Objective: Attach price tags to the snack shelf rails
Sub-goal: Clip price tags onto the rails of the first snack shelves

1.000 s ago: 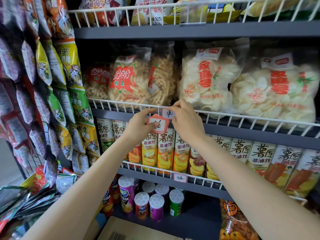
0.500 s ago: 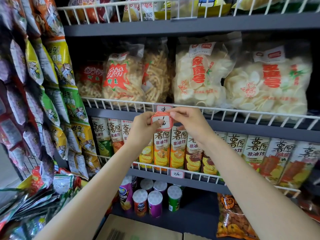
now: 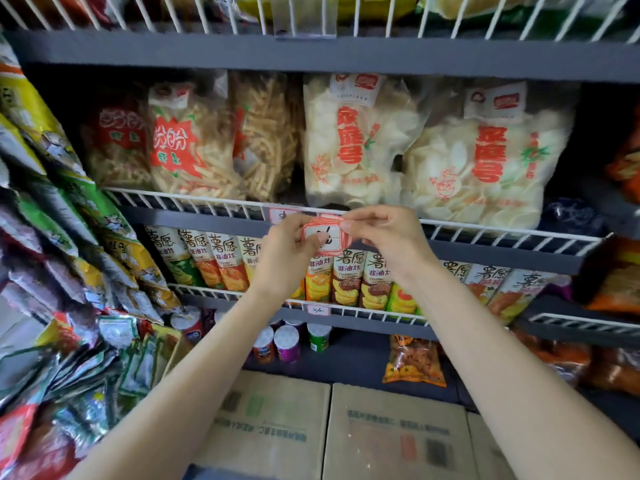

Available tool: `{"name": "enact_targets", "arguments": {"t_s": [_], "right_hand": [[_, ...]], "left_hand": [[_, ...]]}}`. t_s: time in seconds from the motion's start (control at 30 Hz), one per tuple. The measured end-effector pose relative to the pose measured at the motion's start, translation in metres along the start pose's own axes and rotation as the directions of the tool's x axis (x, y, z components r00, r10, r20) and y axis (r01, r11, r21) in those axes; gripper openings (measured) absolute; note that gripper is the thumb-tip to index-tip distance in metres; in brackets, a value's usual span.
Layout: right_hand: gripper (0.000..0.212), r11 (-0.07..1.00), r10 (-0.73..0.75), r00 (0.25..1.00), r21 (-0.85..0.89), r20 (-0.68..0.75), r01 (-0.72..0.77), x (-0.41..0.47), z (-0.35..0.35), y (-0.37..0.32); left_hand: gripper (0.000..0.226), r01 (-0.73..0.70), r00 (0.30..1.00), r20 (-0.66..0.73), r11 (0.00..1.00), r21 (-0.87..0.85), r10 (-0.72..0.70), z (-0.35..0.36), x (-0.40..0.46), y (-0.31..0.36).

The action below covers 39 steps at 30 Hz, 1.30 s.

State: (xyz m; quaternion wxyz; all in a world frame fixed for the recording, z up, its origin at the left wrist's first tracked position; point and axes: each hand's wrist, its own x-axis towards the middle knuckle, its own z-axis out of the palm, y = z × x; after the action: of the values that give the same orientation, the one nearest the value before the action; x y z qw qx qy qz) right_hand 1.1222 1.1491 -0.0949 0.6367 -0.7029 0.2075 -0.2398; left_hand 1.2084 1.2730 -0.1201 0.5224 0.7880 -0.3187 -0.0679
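Both hands, left hand [image 3: 289,249] and right hand [image 3: 384,233], pinch the price tag [image 3: 323,237] just below the wire rail [image 3: 485,227]; weak pinch could drop it, or it sticks crooked.

Dark grey metal shelving [image 3: 311,57] fronted by white wire guard rails [image 3: 194,199], tiers stacked closely. Brown cardboard cartons [image 3: 394,431] side by side at the bottom. Dim, shadowed recesses between the tiers.
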Motion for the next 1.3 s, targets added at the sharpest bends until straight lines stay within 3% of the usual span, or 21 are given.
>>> {"name": "enact_targets", "arguments": {"t_s": [0.4,0.67,0.97,1.3], "right_hand": [[0.013,0.960,0.278,0.948,0.016,-0.155,-0.279,-0.087,-0.073,-0.077],[0.015,0.962,0.264,0.931,0.004,-0.251,-0.272,-0.136,-0.175,-0.106],[0.016,0.949,0.201,0.941,-0.186,-0.271,-0.256,-0.191,-0.362,-0.127],[0.014,0.920,0.241,0.938,-0.249,-0.250,-0.302,-0.195,-0.472,-0.119]], "left_hand": [[0.027,0.187,0.970,0.153,0.982,0.016,-0.187,0.018,-0.061,0.118],[0.028,0.170,0.957,0.238,0.985,0.008,-0.167,0.091,-0.090,0.205],[0.029,0.163,0.956,0.243,0.986,0.028,-0.165,0.228,-0.130,0.329],[0.029,0.185,0.945,0.254,0.977,0.109,-0.207,0.327,-0.142,0.385]]}}
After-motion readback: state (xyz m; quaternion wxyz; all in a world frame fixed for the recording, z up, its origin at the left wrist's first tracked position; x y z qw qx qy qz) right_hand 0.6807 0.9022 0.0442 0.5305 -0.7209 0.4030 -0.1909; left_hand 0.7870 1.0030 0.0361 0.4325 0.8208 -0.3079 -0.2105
